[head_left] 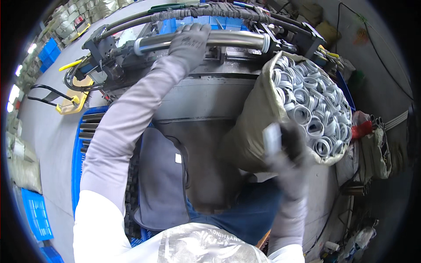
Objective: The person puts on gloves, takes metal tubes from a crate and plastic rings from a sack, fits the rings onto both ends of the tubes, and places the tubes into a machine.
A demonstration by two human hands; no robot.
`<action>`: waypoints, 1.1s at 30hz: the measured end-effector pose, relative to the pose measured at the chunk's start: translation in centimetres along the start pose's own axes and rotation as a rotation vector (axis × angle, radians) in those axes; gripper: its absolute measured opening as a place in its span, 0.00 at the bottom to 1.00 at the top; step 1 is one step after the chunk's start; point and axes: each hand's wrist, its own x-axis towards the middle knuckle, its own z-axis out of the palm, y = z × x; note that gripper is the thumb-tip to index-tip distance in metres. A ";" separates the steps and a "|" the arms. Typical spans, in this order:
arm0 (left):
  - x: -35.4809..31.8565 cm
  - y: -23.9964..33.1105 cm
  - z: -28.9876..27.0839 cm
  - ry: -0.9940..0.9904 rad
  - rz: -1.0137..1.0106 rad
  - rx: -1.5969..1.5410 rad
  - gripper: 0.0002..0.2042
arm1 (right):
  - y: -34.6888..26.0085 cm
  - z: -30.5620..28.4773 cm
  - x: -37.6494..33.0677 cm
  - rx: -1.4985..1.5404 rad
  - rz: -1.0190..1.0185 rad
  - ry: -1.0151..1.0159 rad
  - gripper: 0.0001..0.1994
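The left hand (189, 43), fingers together, wraps one steel tube (234, 39); the right hand (291, 147), fingers too blurred to tell, touches one pale piece (272, 139) beside one sack (250, 118).

Shows two hands: left hand (189, 44) at twelve o'clock, right hand (293, 147) past three. Includes one steel tube (237, 40) at twelve; two end rings (266, 43), at eleven and one; one pale piece (272, 139) at three; one sack (252, 125), dozens of loose rings (313, 101), past two; one yellow trolley (70, 106) past nine.
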 end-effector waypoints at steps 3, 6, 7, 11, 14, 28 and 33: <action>5.7 0.4 4.0 -0.088 -0.056 0.093 0.22 | 3.5 3.6 -2.3 0.263 0.332 -0.394 0.48; 8.7 0.2 6.4 -0.247 -0.092 0.148 0.23 | 9.8 6.0 -4.8 0.337 0.456 -0.501 0.36; 9.4 -0.1 6.9 -0.252 -0.089 0.151 0.23 | 10.9 6.4 -5.1 0.192 0.355 -0.569 0.33; 10.3 -0.7 8.7 -0.419 -0.113 0.172 0.23 | 11.4 6.6 -5.1 0.275 0.521 -0.598 0.22; 10.1 -2.8 11.9 -0.496 -0.057 0.200 0.27 | 11.3 6.9 -4.7 0.290 0.806 -0.463 0.12; -35.7 -19.6 -2.2 -0.290 -0.228 -0.025 0.23 | 11.3 3.8 -4.1 0.540 0.971 -0.219 0.18; -50.1 -23.7 -4.6 -0.702 -0.303 0.198 0.25 | 10.1 5.6 -3.6 0.624 0.763 -0.290 0.24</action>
